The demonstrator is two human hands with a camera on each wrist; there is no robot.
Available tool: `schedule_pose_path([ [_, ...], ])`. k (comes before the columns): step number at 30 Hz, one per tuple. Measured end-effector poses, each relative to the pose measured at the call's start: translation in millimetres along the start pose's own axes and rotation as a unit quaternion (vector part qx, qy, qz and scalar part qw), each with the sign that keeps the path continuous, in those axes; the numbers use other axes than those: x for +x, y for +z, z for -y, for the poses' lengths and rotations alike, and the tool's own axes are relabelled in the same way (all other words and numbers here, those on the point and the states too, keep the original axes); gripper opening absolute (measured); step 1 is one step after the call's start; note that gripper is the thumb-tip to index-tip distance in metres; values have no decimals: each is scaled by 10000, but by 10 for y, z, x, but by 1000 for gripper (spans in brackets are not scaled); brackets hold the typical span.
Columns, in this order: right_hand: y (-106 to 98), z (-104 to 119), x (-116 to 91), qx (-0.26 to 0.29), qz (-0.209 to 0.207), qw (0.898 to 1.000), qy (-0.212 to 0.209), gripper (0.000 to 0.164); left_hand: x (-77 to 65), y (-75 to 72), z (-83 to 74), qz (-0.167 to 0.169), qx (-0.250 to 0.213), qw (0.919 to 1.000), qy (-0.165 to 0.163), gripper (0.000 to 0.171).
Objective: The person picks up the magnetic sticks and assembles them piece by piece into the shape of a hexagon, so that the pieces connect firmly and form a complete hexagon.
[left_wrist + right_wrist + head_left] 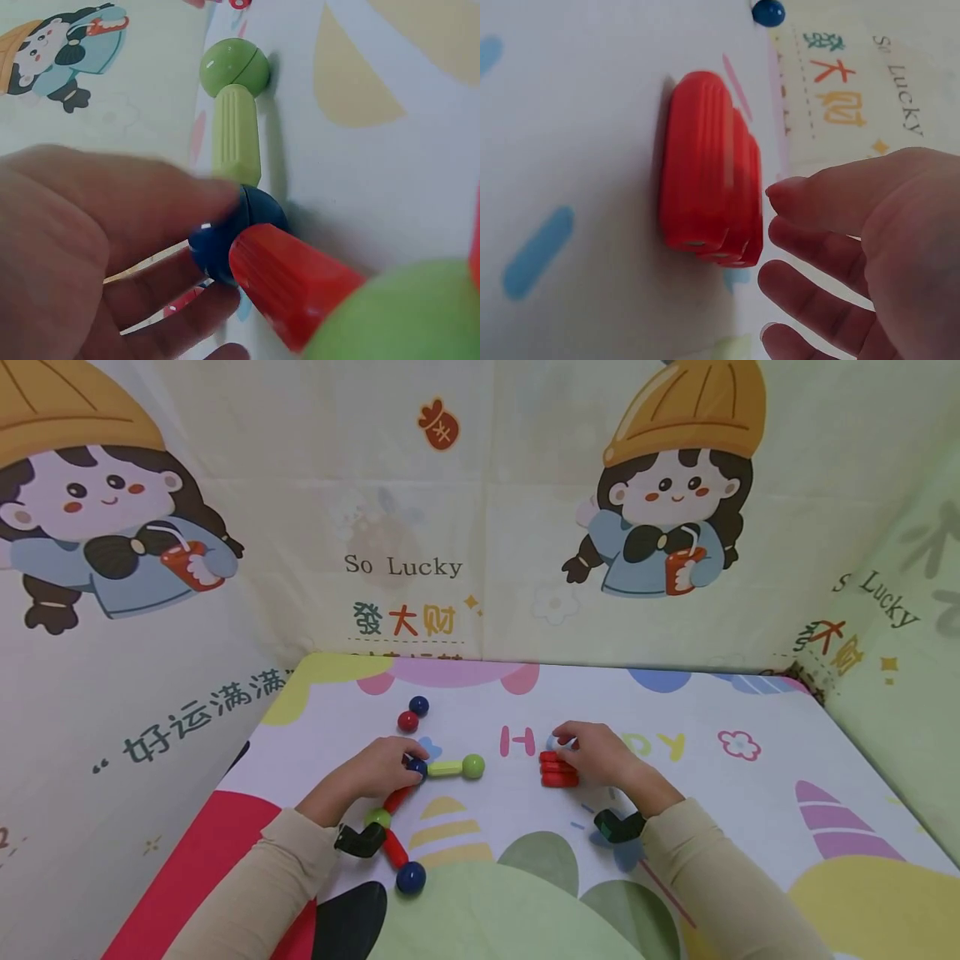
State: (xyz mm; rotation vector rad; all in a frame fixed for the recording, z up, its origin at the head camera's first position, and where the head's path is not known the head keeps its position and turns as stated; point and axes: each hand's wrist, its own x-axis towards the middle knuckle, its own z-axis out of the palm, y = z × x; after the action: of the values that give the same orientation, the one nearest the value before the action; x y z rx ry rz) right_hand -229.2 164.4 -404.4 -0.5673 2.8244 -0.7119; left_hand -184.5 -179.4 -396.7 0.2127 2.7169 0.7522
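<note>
My left hand [384, 767] pinches a dark blue ball [217, 247] between thumb and fingers. From that ball a light green rod [446, 768] runs right to a green ball [473, 767]. A red rod [289, 277] leads from it down to another green ball [377, 817], partly hidden by the wrist camera. A second red rod [395, 850] joins this one to a blue ball [411, 878] nearer me. Beside a stack-like row of three red rods [559, 770], my right hand [600, 755] hovers with loosely bent fingers, apart from them in the right wrist view.
A loose red ball [408, 721] and a loose blue ball [418, 706] lie farther back on the left. Everything lies on a printed tabletop cover [525, 893]. A cartoon-printed cloth [517, 527] rises behind the table's far edge.
</note>
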Motion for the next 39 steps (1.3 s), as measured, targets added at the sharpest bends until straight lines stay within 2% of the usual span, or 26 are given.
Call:
schedule_pose_path([
  [4, 11, -35, 18, 12, 33, 10000, 52, 35, 39, 31, -27, -168, 62, 9996, 217, 38],
  [8, 30, -43, 37, 88, 91, 9999, 64, 35, 86, 61, -61, -159, 107, 9992, 344, 37],
  [15, 90, -49, 97, 159, 170, 9994, 252, 38, 130, 93, -98, -105, 125, 9992, 362, 25],
  [24, 114, -4, 149, 234, 200, 9983, 503, 45, 165, 161, -95, -80, 164, 9992, 362, 22],
  [32, 153, 162, 143, 147, 103, 9996, 222, 36, 152, 154, -109, -79, 196, 9993, 323, 21],
  [39, 250, 386, 132, -111, 37, 9988, -467, 29, 139, 147, -102, -101, 183, 9992, 352, 20],
])
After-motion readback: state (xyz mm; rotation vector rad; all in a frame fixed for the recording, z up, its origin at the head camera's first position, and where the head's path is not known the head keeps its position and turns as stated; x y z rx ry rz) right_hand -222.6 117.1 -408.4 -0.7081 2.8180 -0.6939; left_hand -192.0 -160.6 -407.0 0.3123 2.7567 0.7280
